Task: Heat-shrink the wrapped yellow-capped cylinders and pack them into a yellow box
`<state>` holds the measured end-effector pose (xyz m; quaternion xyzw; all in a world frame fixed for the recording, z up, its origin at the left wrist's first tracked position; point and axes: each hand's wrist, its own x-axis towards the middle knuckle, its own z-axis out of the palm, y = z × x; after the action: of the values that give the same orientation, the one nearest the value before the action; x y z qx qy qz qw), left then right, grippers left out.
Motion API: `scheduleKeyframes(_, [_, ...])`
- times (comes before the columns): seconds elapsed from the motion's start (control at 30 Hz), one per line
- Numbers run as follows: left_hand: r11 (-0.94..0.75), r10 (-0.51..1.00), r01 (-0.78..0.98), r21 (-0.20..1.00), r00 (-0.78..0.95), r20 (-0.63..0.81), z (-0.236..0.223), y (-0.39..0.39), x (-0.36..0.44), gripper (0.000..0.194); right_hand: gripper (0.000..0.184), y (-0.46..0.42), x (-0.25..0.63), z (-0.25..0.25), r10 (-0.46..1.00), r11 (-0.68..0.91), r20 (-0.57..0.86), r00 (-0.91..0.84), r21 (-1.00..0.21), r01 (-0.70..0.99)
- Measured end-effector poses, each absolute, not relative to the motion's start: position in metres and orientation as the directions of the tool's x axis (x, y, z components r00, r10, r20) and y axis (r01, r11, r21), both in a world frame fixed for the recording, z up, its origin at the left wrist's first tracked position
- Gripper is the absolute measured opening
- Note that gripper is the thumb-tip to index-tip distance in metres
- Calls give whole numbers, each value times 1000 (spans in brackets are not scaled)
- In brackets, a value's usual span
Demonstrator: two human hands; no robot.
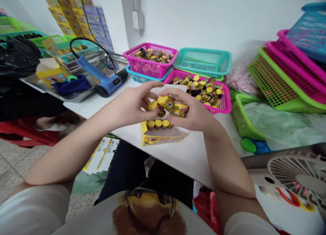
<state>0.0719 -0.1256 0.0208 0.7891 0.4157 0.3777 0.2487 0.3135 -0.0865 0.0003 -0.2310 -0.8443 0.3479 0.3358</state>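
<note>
Both hands meet over a yellow carton (163, 139) standing open on the white table. A row of small yellow-capped jars (158, 124) shows inside it. My left hand (132, 104) has its thumb and fingers closed around a small yellow-capped jar (154, 106). Closed from the other side, my right hand (193, 111) grips two more jars of the same kind, one with its yellow cap (163, 99) towards the left hand and one lying sideways (181, 110) by the palm. The fingers partly hide these jars.
Behind the hands, a pink basket (226, 104) holds many loose jars, as does another pink basket (152, 70). A teal basket (203, 71) stands beside them. A blue heat gun (109, 83) lies left near a metal tray (78, 95). Stacked baskets (270, 78) and a fan (303, 173) are right.
</note>
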Motion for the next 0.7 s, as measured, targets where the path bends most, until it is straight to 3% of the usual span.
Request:
scheduleKeyframes(0.27, [-403,908,604,687,357,219,21,-123,91,53,73,-90,316,6,611,671,331,-719,-699,248])
scheduleKeyframes(0.4, [-376,919,688,621,362,155,24,-120,86,45,80,-87,327,11,595,690,291,-749,-662,291])
scheduleKeyframes(0.57, [-382,879,853,356,454,-147,31,-116,99,36,72,-84,343,19,696,683,378,-611,-611,400])
scheduleKeyframes(0.7, [-392,829,918,62,382,-409,26,-120,137,43,63,-87,346,22,691,697,391,-608,-585,415])
